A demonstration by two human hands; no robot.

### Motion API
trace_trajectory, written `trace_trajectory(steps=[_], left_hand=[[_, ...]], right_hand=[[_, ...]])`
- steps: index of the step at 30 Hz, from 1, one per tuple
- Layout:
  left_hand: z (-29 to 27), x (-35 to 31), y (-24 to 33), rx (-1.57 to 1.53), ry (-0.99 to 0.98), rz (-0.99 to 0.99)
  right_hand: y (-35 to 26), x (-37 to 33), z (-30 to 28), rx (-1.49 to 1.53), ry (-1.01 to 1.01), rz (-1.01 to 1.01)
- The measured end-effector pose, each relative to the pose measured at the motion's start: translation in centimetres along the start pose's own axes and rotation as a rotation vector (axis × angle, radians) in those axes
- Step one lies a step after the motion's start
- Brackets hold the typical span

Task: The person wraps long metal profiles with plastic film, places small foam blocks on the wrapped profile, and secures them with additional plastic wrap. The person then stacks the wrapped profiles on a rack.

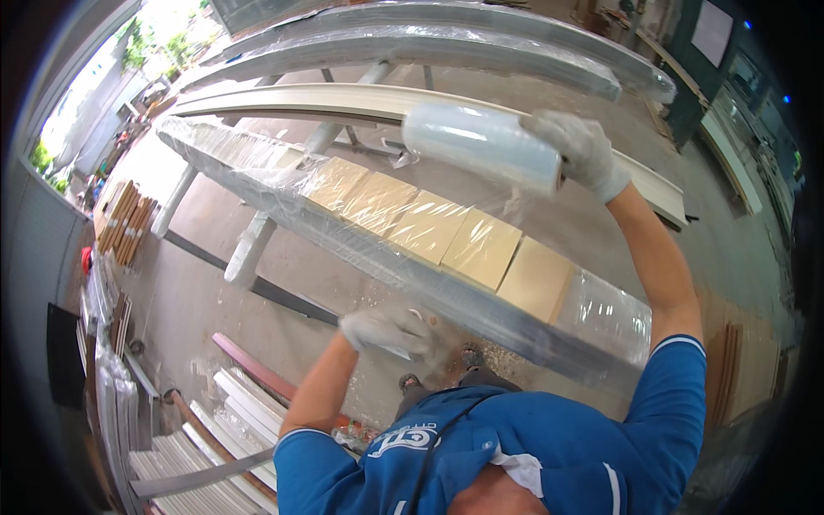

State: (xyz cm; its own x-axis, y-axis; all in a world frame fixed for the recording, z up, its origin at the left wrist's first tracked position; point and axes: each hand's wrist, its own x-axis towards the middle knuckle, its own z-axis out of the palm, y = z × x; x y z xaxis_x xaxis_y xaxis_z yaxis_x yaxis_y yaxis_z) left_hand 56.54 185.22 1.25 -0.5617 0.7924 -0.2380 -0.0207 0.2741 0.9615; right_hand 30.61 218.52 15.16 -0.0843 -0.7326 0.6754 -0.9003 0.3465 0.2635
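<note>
My right hand (584, 150), in a pale work glove, grips one end of a large roll of clear stretch film (481, 144), held above the far side of a long wrapped bundle (378, 266). Tan rectangular blocks (481, 247) sit in a row along the top of the bundle, and glossy film covers much of them. At the bundle's right end the film lies over a greyish section. My left hand (390, 333), gloved too, is low on the near side, apart from the bundle. Its fingers are smeared by motion, so whether they hold anything is unclear.
Wrapped support bars (251, 249) carry the bundle above the floor. Beyond it lie a long cream profile (335, 96) and more film-wrapped lengths (429, 43). White strips (197, 455) are stacked at lower left, near a pinkish bar (249, 365). Brown bundled pieces (127, 221) stand farther left.
</note>
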Motion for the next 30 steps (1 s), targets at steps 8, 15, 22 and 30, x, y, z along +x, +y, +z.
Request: trace_trajectory(steps=[8, 15, 22, 30], left_hand=[[-0.4, 12.1, -17.5, -0.428, 1.175, -0.497], [-0.5, 10.9, -22.5, -0.756, 1.219, -0.180], [5.8, 2.0, -20.7, -0.913, 1.134, 0.124], [7.8, -8.3, -18.8, -0.902, 0.858, 0.294]], right_hand=[[-0.2, -12.0, 11.9, 0.135, -0.452, -0.155], [-6.1, -13.8, 12.0, 0.535, -0.889, 0.132], [-5.1, -6.8, -5.6, 0.204, -0.410, 0.186], [-27.9, -9.9, -8.7, 0.576, -0.484, 0.232]])
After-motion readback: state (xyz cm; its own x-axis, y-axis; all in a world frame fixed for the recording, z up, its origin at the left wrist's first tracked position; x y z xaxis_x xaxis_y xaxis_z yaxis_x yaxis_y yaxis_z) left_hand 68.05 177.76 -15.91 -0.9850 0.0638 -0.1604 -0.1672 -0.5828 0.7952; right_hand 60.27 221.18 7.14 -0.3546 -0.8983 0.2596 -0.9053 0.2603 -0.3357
